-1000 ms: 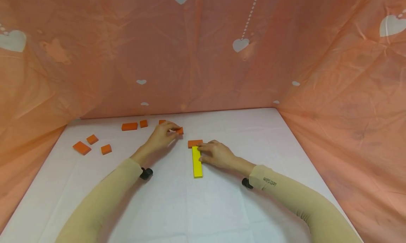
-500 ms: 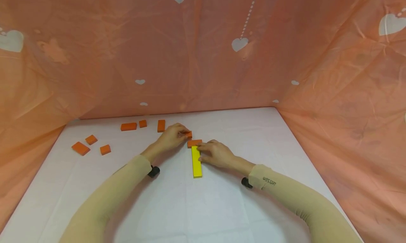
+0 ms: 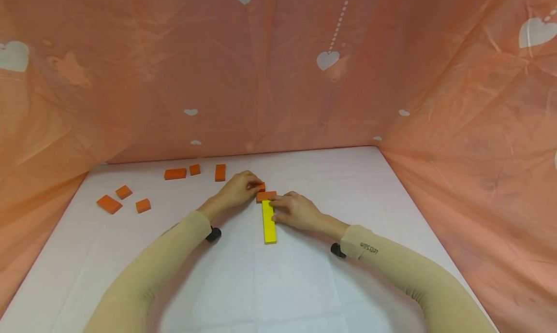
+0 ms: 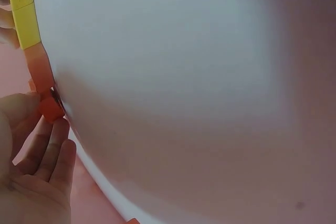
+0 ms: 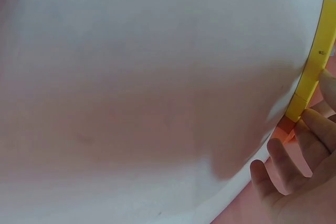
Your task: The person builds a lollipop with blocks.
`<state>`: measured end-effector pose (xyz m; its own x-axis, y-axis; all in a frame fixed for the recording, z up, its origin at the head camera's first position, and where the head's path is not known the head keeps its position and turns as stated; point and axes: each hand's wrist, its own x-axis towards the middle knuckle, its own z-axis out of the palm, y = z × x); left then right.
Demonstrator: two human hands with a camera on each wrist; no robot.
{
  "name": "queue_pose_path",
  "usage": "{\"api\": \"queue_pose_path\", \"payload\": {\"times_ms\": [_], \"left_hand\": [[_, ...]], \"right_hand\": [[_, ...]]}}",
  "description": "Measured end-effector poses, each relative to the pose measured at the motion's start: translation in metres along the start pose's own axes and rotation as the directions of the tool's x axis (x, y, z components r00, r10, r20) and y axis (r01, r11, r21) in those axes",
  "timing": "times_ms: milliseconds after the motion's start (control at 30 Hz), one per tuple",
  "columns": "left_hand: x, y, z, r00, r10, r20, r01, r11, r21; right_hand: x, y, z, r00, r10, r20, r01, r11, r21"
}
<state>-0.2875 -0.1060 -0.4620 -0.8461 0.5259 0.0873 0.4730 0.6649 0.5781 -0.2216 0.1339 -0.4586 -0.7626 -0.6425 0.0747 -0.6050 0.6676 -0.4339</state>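
Observation:
In the head view, a long yellow block lies on the white cloth with an orange block set crosswise at its far end. Both wrist views show a seam across the yellow strip. Just beyond the crosswise piece, my left hand pinches a small orange block between thumb and fingertips. That block appears to touch the crosswise one. My right hand rests at the yellow block's right side. Its thumb and fingertips touch the yellow edge near the far end, the other fingers loosely extended.
Back left lie an orange oblong block, a small orange block and an upright-lying orange block. Farther left are an orange oblong and two small orange blocks, one behind the other. A pink curtain surrounds the table.
My left hand has moved right and slightly nearer, bringing the small orange block up to the crosswise orange one. The orange block it partly covered is now uncovered. My right hand has stayed put.

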Motion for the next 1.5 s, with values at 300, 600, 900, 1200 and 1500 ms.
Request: {"api": "queue_pose_path", "payload": {"times_ms": [300,600,900,1200,1500], "left_hand": [[-0.0009,0.0008,-0.0029,0.999,-0.027,0.029,0.027,1.000,0.001],[-0.0013,-0.0028,-0.0009,0.999,-0.019,0.033,0.019,1.000,-0.008],[-0.0020,-0.0046,0.0025,1.000,0.002,0.024,-0.002,1.000,-0.004],[-0.0032,-0.0032,0.0021,1.000,0.019,0.017,-0.019,1.000,-0.013],[-0.0048,0.0001,0.0009,1.000,0.003,0.026,-0.003,1.000,-0.014]], "right_hand": [[0.0002,-0.0015,-0.0014,1.000,0.008,0.000,-0.008,1.000,0.001],[-0.0003,-0.0033,-0.0020,0.999,0.033,0.023,-0.032,0.999,-0.018],[-0.0002,-0.0028,-0.0014,1.000,0.025,0.016,-0.024,1.000,-0.008],[-0.0003,-0.0024,-0.0012,1.000,0.017,0.012,-0.017,1.000,0.001],[0.0000,-0.0018,-0.0009,0.999,0.039,0.023,-0.039,0.999,-0.010]]}}
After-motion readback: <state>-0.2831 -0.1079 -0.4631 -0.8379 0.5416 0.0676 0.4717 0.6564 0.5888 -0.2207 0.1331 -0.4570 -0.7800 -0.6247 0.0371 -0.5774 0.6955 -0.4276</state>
